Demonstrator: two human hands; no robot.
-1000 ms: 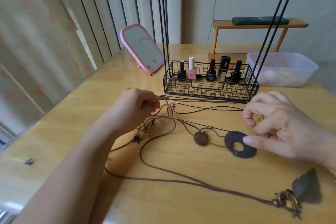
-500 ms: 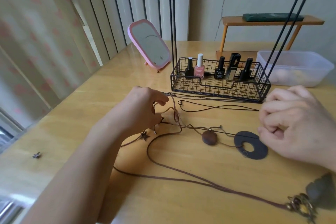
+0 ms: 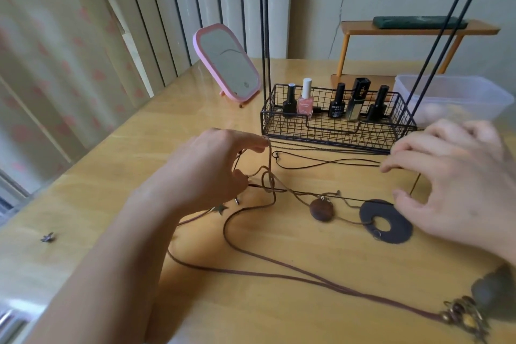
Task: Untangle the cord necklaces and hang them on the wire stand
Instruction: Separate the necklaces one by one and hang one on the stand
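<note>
Nearest the camera, a long brown cord [image 3: 279, 276] runs across the table [image 3: 111, 176] to a beaded charm [image 3: 463, 315] at the lower right edge of view. Beyond it the cords [image 3: 269, 181] lie tangled mid-table, with a round wooden pendant [image 3: 321, 209] and a dark ring pendant [image 3: 385, 221] just beside each other. The left hand [image 3: 212, 170] pinches the knotted loops between thumb and fingers; a small star charm [image 3: 220, 208] lies just below it. The right hand [image 3: 458, 179] hovers with curled fingers over a thin black cord near the ring pendant; whether it actually grips it cannot be told. A loose metal charm [image 3: 48, 237] sits well apart near the table's left edge, with bare wood around it. Behind the tangle stands the wire stand [image 3: 335, 131], its basket holding five polish bottles [image 3: 305, 98] upright in a row; its rods rise out of view. A clear tub [image 3: 452, 95] sits to its right, contents blurred. A pink mirror [image 3: 227, 61] leans at back left, and a small shelf [image 3: 418, 32] stands at the far edge.
</note>
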